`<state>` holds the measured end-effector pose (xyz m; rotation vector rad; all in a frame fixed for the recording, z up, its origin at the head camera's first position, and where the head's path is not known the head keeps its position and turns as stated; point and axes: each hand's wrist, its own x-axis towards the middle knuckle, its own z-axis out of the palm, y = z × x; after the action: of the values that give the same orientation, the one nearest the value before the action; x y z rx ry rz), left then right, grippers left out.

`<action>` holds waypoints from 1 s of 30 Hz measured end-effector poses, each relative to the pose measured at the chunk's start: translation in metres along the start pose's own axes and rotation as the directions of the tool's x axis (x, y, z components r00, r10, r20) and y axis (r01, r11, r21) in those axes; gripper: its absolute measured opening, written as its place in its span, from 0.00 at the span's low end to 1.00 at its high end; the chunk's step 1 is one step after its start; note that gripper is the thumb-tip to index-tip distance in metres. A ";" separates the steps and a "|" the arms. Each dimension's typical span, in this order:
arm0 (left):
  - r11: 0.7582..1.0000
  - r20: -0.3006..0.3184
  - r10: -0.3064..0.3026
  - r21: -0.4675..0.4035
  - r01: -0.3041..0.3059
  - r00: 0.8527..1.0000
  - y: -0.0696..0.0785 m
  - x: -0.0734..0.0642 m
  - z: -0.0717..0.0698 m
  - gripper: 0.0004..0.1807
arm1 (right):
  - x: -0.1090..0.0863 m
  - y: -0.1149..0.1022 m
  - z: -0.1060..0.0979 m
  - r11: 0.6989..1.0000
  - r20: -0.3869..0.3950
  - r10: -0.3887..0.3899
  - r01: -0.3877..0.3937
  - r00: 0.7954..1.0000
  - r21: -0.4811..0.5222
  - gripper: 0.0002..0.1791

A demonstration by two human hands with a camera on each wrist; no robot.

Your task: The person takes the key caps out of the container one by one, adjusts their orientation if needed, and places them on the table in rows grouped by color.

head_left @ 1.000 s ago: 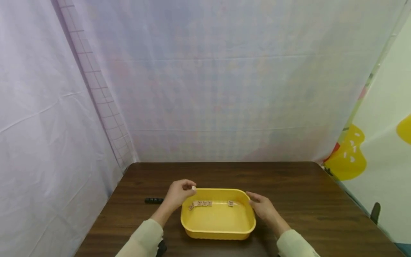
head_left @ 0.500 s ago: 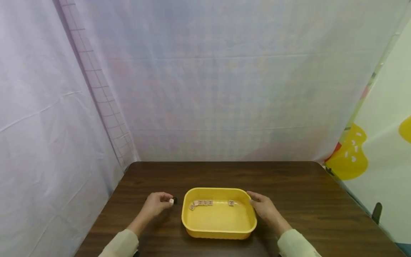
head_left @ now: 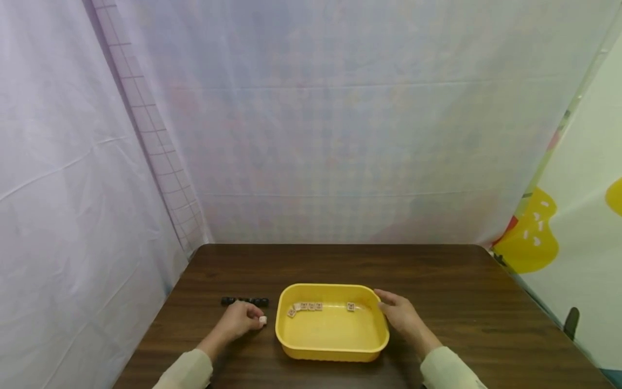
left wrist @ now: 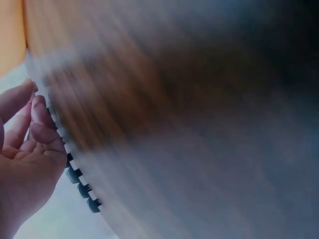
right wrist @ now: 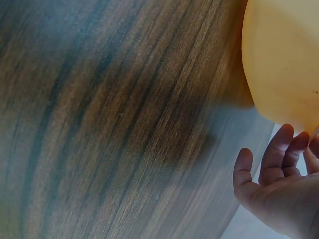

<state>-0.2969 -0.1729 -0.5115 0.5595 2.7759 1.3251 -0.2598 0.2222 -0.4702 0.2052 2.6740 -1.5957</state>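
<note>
My left hand pinches a small white cube-like piece between thumb and fingertips, low over the table. Just beyond it lies a row of small black blocks, partly hidden by the hand; the left wrist view shows several of these black blocks below the fingers. A yellow tub stands to the right. Inside, along its far left, sit several small pale square pieces, and one more pale piece lies apart. My right hand rests against the tub's right rim with extended fingers.
The dark wood-grain table carries everything. A pale curtain hangs behind its far edge and a white cloth hangs on the left. At the right edge a dark upright object shows.
My left hand has moved left from the tub's far-left rim with the white piece, then slightly nearer me, baring more of the black row. My right hand and the tub have hardly moved.
</note>
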 end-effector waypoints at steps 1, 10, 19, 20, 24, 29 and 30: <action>1.000 0.002 -0.001 -0.003 0.001 1.000 -0.001 0.000 0.000 0.05 | 0.000 0.000 0.000 1.000 -0.001 -0.002 0.002 1.000 0.001 0.23; 1.000 -0.003 -0.010 -0.011 0.010 1.000 -0.002 -0.001 0.000 0.08 | -0.001 -0.001 0.000 1.000 0.003 0.002 -0.002 1.000 0.010 0.23; 0.999 0.014 -0.022 -0.024 0.022 1.000 0.001 -0.002 -0.003 0.12 | 0.000 0.000 0.001 1.000 -0.002 -0.014 0.014 1.000 0.014 0.23; 0.999 0.013 -0.034 -0.023 0.034 0.999 0.003 -0.002 -0.003 0.13 | 0.000 0.000 0.001 1.000 0.001 -0.015 0.015 1.000 0.014 0.23; 0.996 -0.027 -0.082 -0.020 0.082 0.996 0.015 0.002 -0.004 0.16 | 0.001 0.002 0.001 1.000 0.009 -0.012 0.012 1.000 0.026 0.23; 0.998 -0.099 -0.061 -0.034 0.058 0.993 0.039 0.013 0.003 0.14 | 0.001 0.003 0.000 1.000 0.014 -0.010 0.009 1.000 0.024 0.24; 0.998 -0.097 -0.051 -0.039 0.048 0.994 0.045 0.015 0.006 0.14 | 0.001 0.003 0.000 1.000 0.013 -0.009 0.009 1.000 0.022 0.24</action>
<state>-0.2963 -0.1376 -0.4790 0.4327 2.8155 1.4276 -0.2602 0.2233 -0.4730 0.1821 2.6526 -1.6236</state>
